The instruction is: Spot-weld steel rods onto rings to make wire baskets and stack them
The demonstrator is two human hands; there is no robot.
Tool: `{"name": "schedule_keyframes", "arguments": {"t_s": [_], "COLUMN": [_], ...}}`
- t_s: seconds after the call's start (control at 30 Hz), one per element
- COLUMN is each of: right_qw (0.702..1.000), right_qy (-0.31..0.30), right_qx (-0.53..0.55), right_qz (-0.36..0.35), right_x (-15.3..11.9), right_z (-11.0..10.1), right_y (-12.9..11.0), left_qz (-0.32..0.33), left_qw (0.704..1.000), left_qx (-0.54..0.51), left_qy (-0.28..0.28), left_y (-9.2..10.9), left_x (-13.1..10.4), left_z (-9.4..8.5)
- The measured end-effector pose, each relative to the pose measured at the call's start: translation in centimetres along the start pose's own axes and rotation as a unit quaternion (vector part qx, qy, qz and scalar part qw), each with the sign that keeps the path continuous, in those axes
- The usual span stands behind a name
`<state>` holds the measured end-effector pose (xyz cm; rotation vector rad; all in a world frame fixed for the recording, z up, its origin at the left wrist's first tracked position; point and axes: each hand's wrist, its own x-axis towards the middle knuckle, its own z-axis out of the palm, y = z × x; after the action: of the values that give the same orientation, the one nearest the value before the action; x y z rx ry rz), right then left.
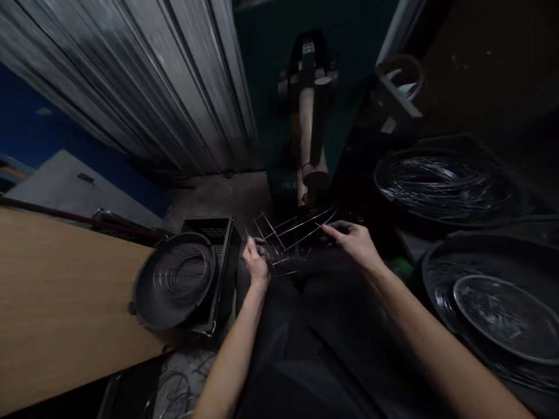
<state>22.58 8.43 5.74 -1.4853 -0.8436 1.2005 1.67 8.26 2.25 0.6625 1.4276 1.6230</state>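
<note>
A thin wire frame (282,234), made of straight rods and a curved piece, is held up in front of a dark machine (312,128) with two round metal arms. My left hand (256,256) pinches its left side, where several short rods cross. On the right, my right hand (349,235) is closed, thumb against fingers, on the end of a rod at the curved side. The frame sits just below the tip of the machine's lower arm; whether they touch I cannot tell in the dim light.
To the left, a black round tub (174,291) with wire rings rests on a dark crate (222,233) beside a wooden board (70,302). At right stand a basin of wire pieces (445,186) and a larger basin (437,256) holding a clear dish (498,314). Corrugated metal (144,75) rises behind.
</note>
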Motion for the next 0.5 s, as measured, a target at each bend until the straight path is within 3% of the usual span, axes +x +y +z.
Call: {"name": "schedule_keyframes", "arguments": {"t_s": [0.1, 0.27, 0.5], "right_qw": [0.992, 0.950, 0.933], "right_qy": [0.012, 0.083, 0.116], "right_qx": [0.111, 0.283, 0.320], "right_qz": [0.061, 0.104, 0.121], "right_x": [-0.3, -0.7, -0.9], "right_z": [1.3, 3.7, 5.0], "right_y": [-0.6, -0.2, -1.1], "left_qz": [-0.009, -0.026, -0.032], "left_qw": [1.000, 0.999, 0.999], "left_qx": [0.001, 0.016, 0.041], "left_qy": [0.000, 0.011, 0.014], "left_y": [-0.3, -0.6, -0.1], "left_x": [0.4, 0.3, 0.5], "left_z": [-0.2, 0.2, 0.6]}}
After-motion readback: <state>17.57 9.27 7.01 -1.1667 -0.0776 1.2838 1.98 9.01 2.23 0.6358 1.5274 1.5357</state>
